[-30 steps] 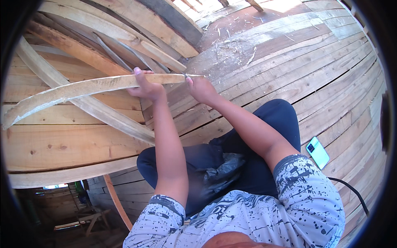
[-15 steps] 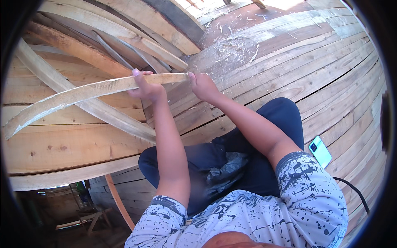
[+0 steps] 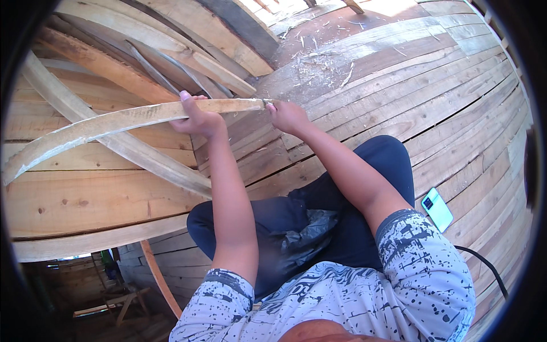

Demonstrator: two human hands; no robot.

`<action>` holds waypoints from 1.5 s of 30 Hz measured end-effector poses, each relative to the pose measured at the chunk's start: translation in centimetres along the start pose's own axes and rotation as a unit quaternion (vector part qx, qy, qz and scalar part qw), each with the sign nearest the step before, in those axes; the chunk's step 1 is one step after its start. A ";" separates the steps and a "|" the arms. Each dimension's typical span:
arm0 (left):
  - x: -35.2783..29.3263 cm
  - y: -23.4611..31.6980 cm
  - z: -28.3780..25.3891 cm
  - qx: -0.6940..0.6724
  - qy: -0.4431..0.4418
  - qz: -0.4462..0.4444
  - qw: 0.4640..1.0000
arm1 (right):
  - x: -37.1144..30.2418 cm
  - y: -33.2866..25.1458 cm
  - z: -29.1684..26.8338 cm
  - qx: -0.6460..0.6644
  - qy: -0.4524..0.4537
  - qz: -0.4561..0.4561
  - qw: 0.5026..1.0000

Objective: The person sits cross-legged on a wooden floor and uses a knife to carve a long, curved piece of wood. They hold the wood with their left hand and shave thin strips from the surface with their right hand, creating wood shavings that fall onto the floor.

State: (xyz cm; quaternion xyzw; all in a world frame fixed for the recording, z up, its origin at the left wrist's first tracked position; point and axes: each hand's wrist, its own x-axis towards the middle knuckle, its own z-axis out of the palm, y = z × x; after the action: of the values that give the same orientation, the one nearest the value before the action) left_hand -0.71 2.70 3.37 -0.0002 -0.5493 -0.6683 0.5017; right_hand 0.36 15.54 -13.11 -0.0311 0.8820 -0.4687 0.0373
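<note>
A long, pale strip of wood (image 3: 97, 129) with a rough whitish edge stretches from the far left toward the middle, looking curved. My left hand (image 3: 199, 118) is wrapped round it not far from its right end, thumb over the upper side. At that right end, my right hand (image 3: 288, 118) is closed, fingers pinched together. A small dark piece (image 3: 264, 103) shows between the strip's tip and my right fingers; its kind is too small to tell, and what lies inside that hand is hidden.
A second wooden strip (image 3: 149, 159) lies aslant over planks under the held one. Stacked boards (image 3: 171, 43) fill the upper left. Wood shavings (image 3: 316, 71) litter the plank floor ahead. A light-blue phone (image 3: 437, 210) and black cable (image 3: 489, 265) lie right. At lower left the floor drops to a dark lower level.
My right hand has shifted a little right, away from the strip's tip, and the small dark piece now shows there. My left hand keeps its hold on the strip.
</note>
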 end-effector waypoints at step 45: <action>1.2 -0.9 -3.5 0.009 0.004 0.010 1.000 | -0.8 -4.5 -2.7 0.073 0.170 -0.107 0.977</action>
State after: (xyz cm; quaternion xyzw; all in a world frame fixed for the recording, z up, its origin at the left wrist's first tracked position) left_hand 0.02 -0.75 2.02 0.0016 -0.5535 -0.6581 0.5105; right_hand 0.99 15.29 -7.82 -0.0424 0.8302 -0.5318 -0.1615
